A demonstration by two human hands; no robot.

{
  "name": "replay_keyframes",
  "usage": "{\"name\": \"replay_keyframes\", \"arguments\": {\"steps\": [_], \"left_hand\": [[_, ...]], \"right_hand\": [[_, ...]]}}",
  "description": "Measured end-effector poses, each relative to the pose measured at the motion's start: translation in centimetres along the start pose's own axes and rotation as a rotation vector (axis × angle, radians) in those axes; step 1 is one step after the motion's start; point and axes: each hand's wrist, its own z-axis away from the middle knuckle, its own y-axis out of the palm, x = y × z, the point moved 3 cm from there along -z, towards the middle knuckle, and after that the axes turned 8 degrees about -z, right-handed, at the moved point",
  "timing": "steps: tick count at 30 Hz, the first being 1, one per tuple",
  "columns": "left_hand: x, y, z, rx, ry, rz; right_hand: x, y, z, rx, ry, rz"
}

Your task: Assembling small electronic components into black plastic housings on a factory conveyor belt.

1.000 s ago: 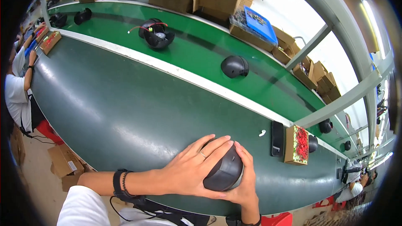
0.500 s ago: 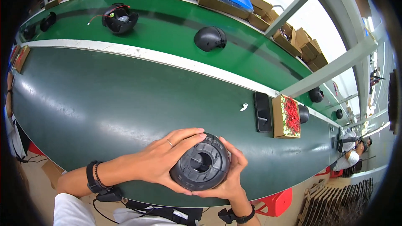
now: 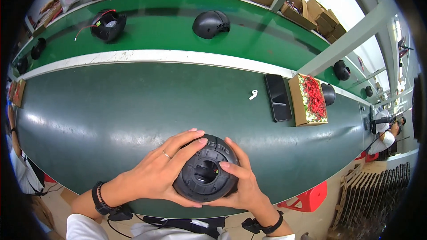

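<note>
We turned the round black part over

A moment ago its smooth dome faced up; now our left hand (image 3: 158, 175) and right hand (image 3: 242, 186) clasp the round black part (image 3: 205, 174) open side up, near us above the table's (image 3: 111, 106) near edge, so we can see inside. The phone (image 3: 277, 97) lies far right.

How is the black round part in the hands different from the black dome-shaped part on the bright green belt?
The round part is held in both hands, open side up, showing inner ribs and a centre hole. The dome part lies untouched on the belt, showing its smooth closed shell. Both are black plastic.
</note>
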Motion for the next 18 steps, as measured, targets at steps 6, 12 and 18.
{"name": "replay_keyframes", "arguments": {"steps": [6, 12, 18], "left_hand": [[0.3, 0.1, -0.3, 0.001, 0.005, 0.052], [1.1, 1.6, 0.7, -0.043, -0.127, 0.519], [-0.5, -1.7, 1.0, 0.093, -0.163, 0.327]], "right_hand": [[0.6, -0.4, 0.0, 0.01, -0.009, 0.065], [3.7, -1.1, -2.8, -0.199, -0.004, -0.178], [10.4, -0.4, -6.9, 0.333, -0.035, 0.672]]}}
